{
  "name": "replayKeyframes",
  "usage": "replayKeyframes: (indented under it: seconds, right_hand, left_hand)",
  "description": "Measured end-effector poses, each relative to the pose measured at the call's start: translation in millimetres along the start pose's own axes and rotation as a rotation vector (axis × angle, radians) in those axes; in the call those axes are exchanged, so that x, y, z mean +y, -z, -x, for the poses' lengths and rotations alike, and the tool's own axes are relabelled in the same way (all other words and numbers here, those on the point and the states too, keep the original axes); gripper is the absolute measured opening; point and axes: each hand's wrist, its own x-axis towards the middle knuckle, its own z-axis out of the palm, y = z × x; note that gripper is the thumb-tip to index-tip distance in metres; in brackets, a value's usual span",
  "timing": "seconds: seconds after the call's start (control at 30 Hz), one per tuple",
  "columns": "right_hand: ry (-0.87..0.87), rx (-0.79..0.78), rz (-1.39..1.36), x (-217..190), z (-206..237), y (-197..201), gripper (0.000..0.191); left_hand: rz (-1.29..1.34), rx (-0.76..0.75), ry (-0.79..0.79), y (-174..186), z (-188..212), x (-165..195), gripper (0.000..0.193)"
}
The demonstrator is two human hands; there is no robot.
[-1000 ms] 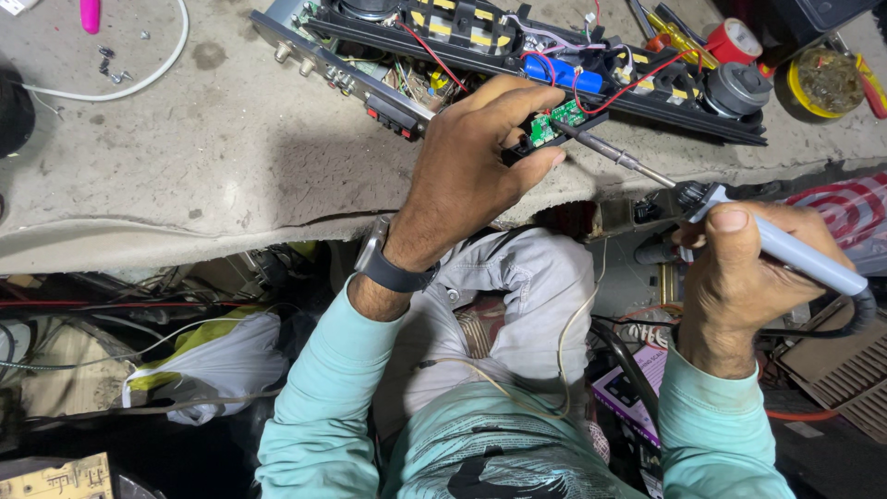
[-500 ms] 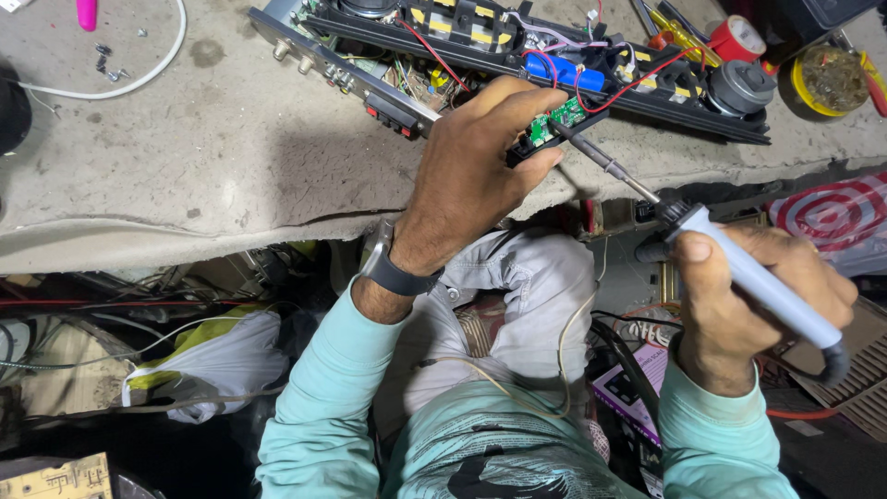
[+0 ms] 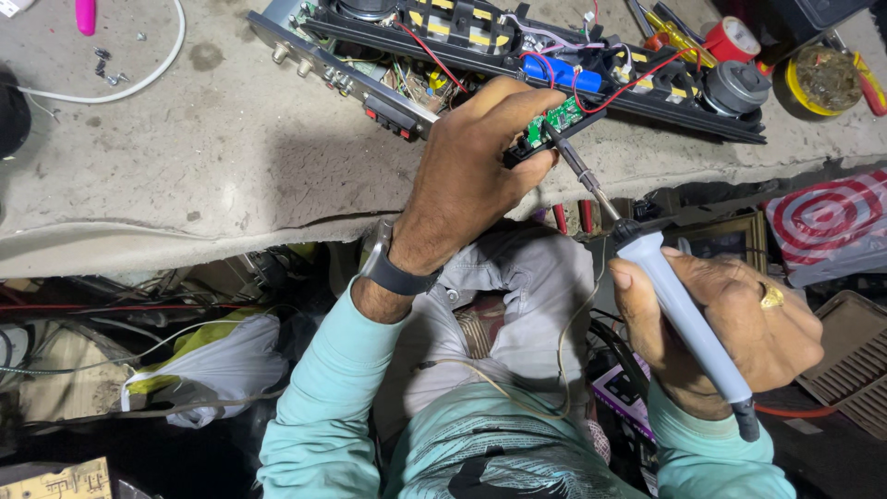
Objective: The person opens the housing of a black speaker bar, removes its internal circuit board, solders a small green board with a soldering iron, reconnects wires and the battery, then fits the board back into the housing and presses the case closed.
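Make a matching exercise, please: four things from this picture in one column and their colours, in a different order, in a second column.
Things:
1. small circuit board in the left hand
2. soldering iron handle in the right hand
3. tape roll
4. wrist band

Colours:
A. red
B. black
C. green
D. pale grey

Pairs: 1-C, 2-D, 3-A, 4-B

Grey workbench (image 3: 212,157), opened device chassis (image 3: 517,46), white cable (image 3: 139,83)
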Motion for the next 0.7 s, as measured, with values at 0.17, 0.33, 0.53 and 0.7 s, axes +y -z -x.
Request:
replayKeyframes:
  seconds: [0.17,0.33,0.53,0.7]
  right_hand:
    - [-0.503,-0.025,-0.239,-17.6,7.5,-0.7,0.032]
    - [-0.52,-0.02,-0.247,-14.5,17.5,-5.0,0.035]
    - [-0.589,0.008,-0.293,-13.9,29.5,-11.1,0.034]
    - [-0.659,0.142,-0.284,-10.7,50.9,-13.9,0.03]
  left_hand:
    - [-0.004,-0.005,0.005,-0.8,0.0,-0.4,0.048]
    - [-0.019,0.004,-0.031,1.0,-1.9,0.0,0.05]
    - [-0.02,-0.014,0.101,-0.6,-7.1,2.4,0.05]
    - [-0.002,0.06,-0.008,-0.7,-5.0,0.6,0.052]
